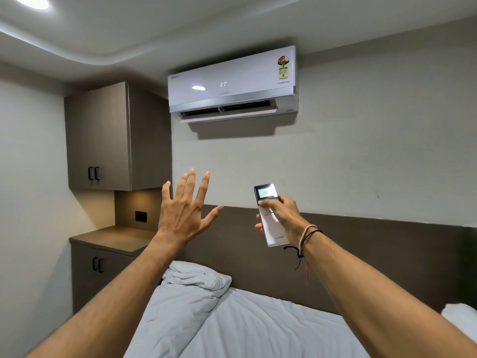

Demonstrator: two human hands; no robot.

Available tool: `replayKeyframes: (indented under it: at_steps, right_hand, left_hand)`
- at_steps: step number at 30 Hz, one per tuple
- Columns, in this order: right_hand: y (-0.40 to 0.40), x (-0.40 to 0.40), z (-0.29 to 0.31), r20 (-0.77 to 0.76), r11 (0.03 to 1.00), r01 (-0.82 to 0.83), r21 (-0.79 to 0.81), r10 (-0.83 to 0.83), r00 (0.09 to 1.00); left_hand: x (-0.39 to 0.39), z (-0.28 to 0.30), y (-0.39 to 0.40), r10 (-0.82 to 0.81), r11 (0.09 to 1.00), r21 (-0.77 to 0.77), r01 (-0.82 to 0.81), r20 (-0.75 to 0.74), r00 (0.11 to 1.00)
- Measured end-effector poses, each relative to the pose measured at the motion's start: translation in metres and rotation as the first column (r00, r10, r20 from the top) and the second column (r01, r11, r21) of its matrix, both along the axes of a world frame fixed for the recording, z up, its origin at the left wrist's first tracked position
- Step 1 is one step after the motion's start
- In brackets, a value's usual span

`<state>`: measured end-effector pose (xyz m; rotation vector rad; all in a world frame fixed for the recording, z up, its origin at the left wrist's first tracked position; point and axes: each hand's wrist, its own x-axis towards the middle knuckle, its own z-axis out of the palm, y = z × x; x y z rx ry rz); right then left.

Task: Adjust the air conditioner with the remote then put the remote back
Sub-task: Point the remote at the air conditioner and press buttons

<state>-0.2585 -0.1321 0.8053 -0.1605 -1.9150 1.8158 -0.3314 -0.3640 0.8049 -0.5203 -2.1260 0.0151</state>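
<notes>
Overhead, wall-mounted air conditioner (232,85), rumpled white bed (232,324) below, grey cabinets (103,135) beside.

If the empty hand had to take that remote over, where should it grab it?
Probably the bare lower end of the remote, coming from below. The right hand wraps its middle, with the thumb over the buttons, and the screen end points up at the air conditioner.

White remote (271,223), grey-brown cabinet (99,140)

Bright ceiling light (31,1), wide-angle warping.
</notes>
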Motion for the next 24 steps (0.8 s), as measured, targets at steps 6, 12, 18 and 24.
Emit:
replayKeyframes:
  at_steps: [6, 12, 18, 24]
  right_hand:
    - [0.003, 0.001, 0.000, 0.000, 0.999, 0.002, -0.032, -0.002, 1.000]
    - [0.005, 0.005, -0.001, -0.001, 1.000, 0.009, -0.030, -0.009, 1.000]
    - [0.014, 0.008, -0.010, 0.005, 0.961, 0.201, 0.189, -0.205, 0.979]
    - [0.035, 0.020, -0.025, -0.060, 0.847, 0.393, 0.358, -0.399, 0.915]
  left_hand:
    - [0.000, 0.000, 0.002, -0.009, 1.000, 0.002, 0.009, 0.000, 1.000]
    - [-0.004, -0.003, 0.004, -0.014, 1.000, -0.004, 0.014, 0.001, 1.000]
    - [-0.005, -0.007, 0.014, -0.022, 1.000, -0.012, 0.022, -0.015, 1.000]
    - [-0.001, -0.023, 0.046, -0.082, 0.997, -0.016, 0.082, -0.007, 0.997]
